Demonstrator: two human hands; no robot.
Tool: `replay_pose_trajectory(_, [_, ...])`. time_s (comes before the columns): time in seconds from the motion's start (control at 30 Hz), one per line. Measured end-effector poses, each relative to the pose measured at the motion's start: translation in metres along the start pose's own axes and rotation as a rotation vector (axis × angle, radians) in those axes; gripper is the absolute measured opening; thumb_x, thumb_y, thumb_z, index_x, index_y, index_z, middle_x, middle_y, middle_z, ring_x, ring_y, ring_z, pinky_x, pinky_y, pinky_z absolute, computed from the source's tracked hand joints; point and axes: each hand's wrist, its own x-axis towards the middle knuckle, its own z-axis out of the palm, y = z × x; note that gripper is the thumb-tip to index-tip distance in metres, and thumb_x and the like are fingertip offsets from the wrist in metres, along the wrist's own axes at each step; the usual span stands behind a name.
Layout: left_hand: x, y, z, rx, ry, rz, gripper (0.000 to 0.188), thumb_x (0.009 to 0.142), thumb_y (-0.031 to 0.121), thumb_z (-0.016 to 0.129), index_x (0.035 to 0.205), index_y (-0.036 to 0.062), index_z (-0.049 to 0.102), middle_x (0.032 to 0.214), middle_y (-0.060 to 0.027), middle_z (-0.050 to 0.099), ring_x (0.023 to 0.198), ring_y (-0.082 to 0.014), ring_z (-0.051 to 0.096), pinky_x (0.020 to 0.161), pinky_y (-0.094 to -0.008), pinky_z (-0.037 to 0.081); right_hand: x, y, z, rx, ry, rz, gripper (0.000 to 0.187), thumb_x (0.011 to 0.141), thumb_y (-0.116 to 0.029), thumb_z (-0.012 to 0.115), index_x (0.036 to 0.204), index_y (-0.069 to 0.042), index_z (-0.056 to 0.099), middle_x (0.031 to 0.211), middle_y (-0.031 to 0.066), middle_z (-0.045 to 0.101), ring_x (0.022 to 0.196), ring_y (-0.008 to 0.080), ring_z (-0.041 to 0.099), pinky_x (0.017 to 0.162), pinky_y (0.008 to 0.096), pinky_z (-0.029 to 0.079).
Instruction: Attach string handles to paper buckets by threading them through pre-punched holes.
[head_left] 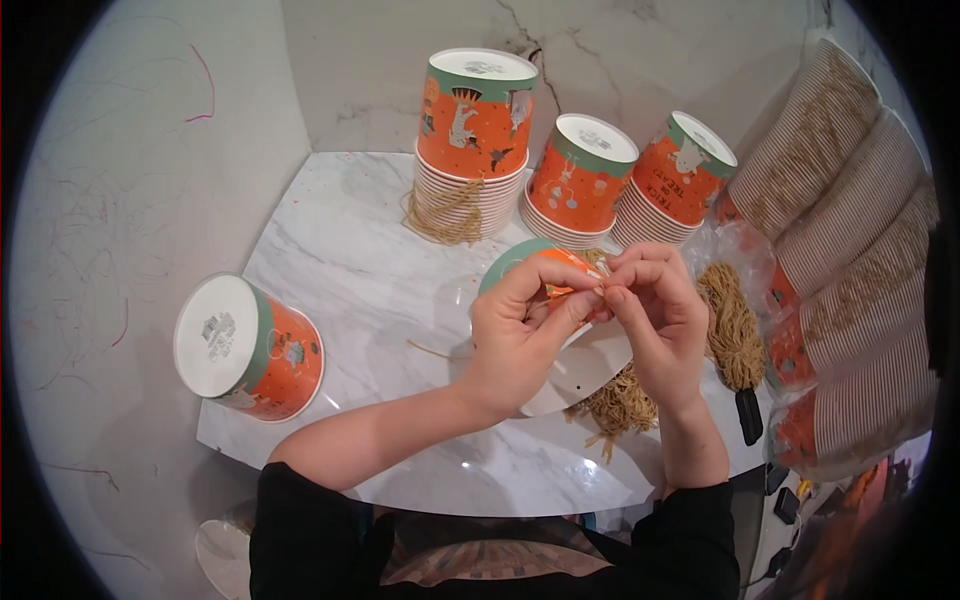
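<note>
Two hands meet over the middle of the table [355, 240] in the head view. The left hand [520, 330] and the right hand [665, 325] each have thumb and fingertips drawn together, the two pinches just beside one another. They seem clamped on a thin tan cord [435, 351], whose loose end trails on the tabletop by the left forearm, though the fingers cover most of the pinch. A paper cup [585, 378] lies tilted beneath the fingers, a white face with a small dark dot turned toward the person. One cord bundle [615, 402] sits partly under it; a second bundle [735, 335] lies beside the right hand.

Such fine work probably goes best with short grips near the cord's end, quiet wrists and light pressure, lest the paper crease; slack should stay clear of the bundles to avoid snags.

Grey print marks the white bases of the single cup [255, 350] at left, the tall stack [475, 145] and the middle stack [580, 185], too small to make out. Bold lettering, upside down and legible, runs across the right-hand stack [680, 180].
</note>
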Motion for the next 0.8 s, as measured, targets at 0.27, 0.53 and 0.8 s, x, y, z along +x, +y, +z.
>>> replay_pose_trajectory(0.27, [0.003,0.002,0.003,0.038,0.057,-0.003,0.010,0.099,-0.005,0.061,0.109,-0.0029,0.061,0.104,-0.0050,0.066,0.092,-0.0082,0.067,0.084,-0.0221,0.059,0.003,0.003,-0.004,-0.269,-0.033,-0.198,0.012,0.094,0.006,0.066,0.105,0.004,0.067,0.117,0.0109,0.055,0.103,0.0156,0.061,0.086,0.0279,0.054])
replay_pose_trajectory(0.53, [0.004,-0.010,-0.002,0.140,0.164,-0.015,0.014,0.095,-0.003,0.068,0.106,0.0015,0.062,0.090,0.0049,0.059,0.062,0.0045,0.036,0.056,-0.0135,0.039,0.003,0.007,-0.005,-0.140,-0.019,-0.037,0.009,0.096,0.003,0.065,0.105,0.004,0.065,0.116,0.0092,0.055,0.104,0.0140,0.060,0.088,0.0276,0.053])
replay_pose_trajectory(0.8, [0.006,-0.006,-0.009,0.290,0.052,-0.066,0.009,0.091,-0.007,0.061,0.093,-0.0011,0.068,0.092,-0.0013,0.066,0.065,0.0013,0.051,0.056,-0.0176,0.042,0.008,0.007,-0.011,0.076,-0.074,0.194,0.010,0.101,-0.005,0.061,0.105,0.004,0.063,0.117,0.0063,0.054,0.092,0.0108,0.062,0.085,0.0268,0.053])
